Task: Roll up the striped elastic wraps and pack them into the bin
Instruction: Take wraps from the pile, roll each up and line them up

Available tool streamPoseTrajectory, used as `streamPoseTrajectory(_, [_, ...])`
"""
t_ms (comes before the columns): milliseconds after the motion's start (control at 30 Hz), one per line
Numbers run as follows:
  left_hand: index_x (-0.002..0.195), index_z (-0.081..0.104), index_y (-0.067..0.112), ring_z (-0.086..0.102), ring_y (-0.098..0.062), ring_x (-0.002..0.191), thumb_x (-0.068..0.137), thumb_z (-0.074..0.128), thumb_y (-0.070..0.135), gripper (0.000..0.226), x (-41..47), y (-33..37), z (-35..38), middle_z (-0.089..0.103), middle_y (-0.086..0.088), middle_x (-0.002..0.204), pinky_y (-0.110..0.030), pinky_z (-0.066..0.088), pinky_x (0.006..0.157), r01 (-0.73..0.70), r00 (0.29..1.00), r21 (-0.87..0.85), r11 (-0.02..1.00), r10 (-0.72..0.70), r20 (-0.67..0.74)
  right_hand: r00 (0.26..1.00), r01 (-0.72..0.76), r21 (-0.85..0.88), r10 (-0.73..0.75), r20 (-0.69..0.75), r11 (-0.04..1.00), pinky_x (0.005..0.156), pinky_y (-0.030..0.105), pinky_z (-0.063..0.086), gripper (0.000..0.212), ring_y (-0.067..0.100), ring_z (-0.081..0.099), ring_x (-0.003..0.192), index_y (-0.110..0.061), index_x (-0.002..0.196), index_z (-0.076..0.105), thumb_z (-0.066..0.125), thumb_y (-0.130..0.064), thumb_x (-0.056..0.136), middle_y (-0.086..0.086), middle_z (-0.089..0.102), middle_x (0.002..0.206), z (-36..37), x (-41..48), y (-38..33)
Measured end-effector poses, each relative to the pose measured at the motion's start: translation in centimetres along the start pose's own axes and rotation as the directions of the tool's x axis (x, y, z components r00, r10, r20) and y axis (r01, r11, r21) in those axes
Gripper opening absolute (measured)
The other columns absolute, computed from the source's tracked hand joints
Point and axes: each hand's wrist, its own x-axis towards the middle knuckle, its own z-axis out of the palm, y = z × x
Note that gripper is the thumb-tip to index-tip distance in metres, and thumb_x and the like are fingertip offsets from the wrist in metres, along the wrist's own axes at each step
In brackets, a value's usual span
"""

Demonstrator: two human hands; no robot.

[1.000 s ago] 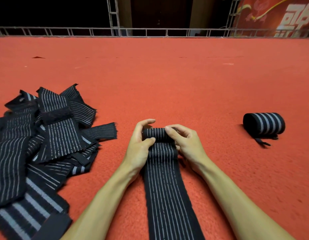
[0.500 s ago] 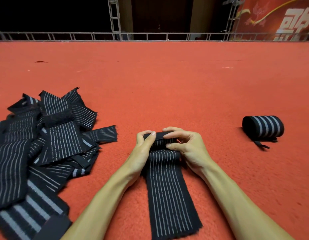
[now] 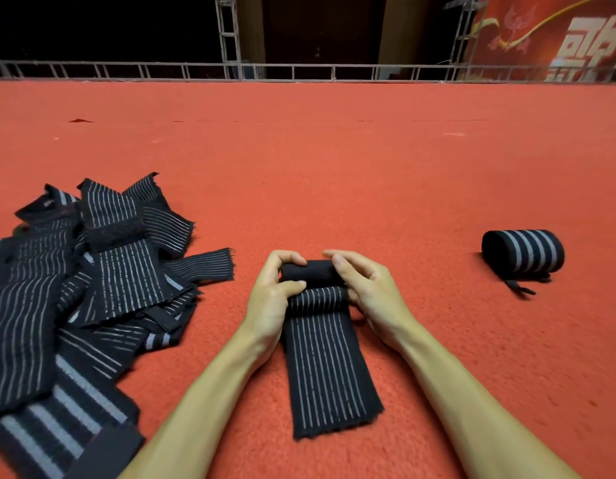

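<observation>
Nearest us, the flat tail of the wrap (image 3: 329,368) is shorter than a second ago: its frayed end now sits on the carpet (image 3: 334,174) between our forearms, where it ran out of frame before. So the roll is eating length; we'd judge a few more turns finish this one.

Left hand (image 3: 270,299): thumb and fingers pinching the left end of the roll (image 3: 311,271). Right hand (image 3: 367,288): fingers curled over the top right end, thumb side hidden, so we can't tell how firmly it grips. Both have slid back toward us along with the roll. Roll sits on the carpet at the far end of the tail, top face showing plain black.

Left of us, the pile of loose wraps (image 3: 92,288) looks unchanged, well apart from the hands. Plenty left to do.

Further right, one finished roll (image 3: 522,250) lies on its side, same spot, with a small strap end trailing out.

No bin in view, so packing not started. Risk as we see it: elastic springs back if the pinch slackens mid-turn.

Far edge: metal railing (image 3: 299,69), red banner (image 3: 558,36).
</observation>
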Motion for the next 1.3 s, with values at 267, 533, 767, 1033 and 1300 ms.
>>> streamPoseTrajectory(267, [0.095,0.058,0.023,0.058,-0.010,0.077,0.071,0.056,0.019,0.025,-0.1,-0.1,0.1,0.060,0.000,0.087,-0.022,0.047,0.067,0.024,0.999,-0.053,0.998,-0.022,0.030,0.999,-0.049,0.122,0.049,0.004,0.991,0.049,0.015,0.044,0.020,0.007,0.062,0.065,-0.003,0.104,0.069,0.067,-0.011,0.086,0.008,0.067,0.090,-0.1,-0.4,-0.5])
streamPoseTrajectory(533, [0.106,0.046,0.026,0.058,-0.006,0.086,0.082,0.050,0.048,0.033,-0.1,-0.4,0.5,0.056,0.002,0.101,-0.026,0.046,0.077,0.115,0.993,-0.042,0.992,-0.115,0.004,0.994,0.004,0.230,-0.029,0.104,0.973,0.047,0.027,0.038,0.026,0.020,0.055,0.067,-0.018,0.087,0.068,0.071,0.001,0.070,0.001,0.067,0.091,-0.7,-0.5,-0.4])
streamPoseTrajectory(767, [0.095,0.062,0.025,0.058,-0.019,0.088,0.079,0.066,0.028,0.017,0.0,-0.6,-0.1,0.060,-0.001,0.094,-0.038,0.048,0.079,0.002,1.000,-0.003,1.000,-0.002,-0.001,0.995,0.038,0.197,-0.055,0.084,0.980,0.062,0.039,0.033,0.036,0.020,0.053,0.078,-0.025,0.080,0.070,0.065,0.005,0.061,-0.007,0.066,0.091,-0.9,-0.3,-0.3])
streamPoseTrajectory(1033, [0.090,0.058,0.013,0.057,-0.016,0.077,0.071,0.068,0.004,0.023,0.0,-0.4,0.0,0.063,0.002,0.080,-0.029,0.047,0.067,-0.009,0.999,-0.095,0.995,0.004,-0.046,0.997,0.012,0.145,-0.024,0.080,0.989,0.060,0.030,0.044,0.022,0.025,0.053,0.077,-0.014,0.098,0.070,0.058,-0.018,0.080,0.007,0.062,0.088,-0.3,-0.2,-0.6])
streamPoseTrajectory(1300, [0.091,0.063,0.018,0.058,-0.014,0.081,0.061,0.058,0.007,0.033,0.1,-0.1,-0.2,0.065,0.003,0.084,-0.028,0.048,0.071,-0.025,0.999,-0.109,0.994,0.022,-0.025,0.996,-0.089,0.029,0.088,0.029,0.996,0.042,0.022,0.036,0.020,0.018,0.050,0.053,-0.015,0.099,0.068,0.066,-0.032,0.089,0.008,0.061,0.079,0.0,-0.3,-0.5])
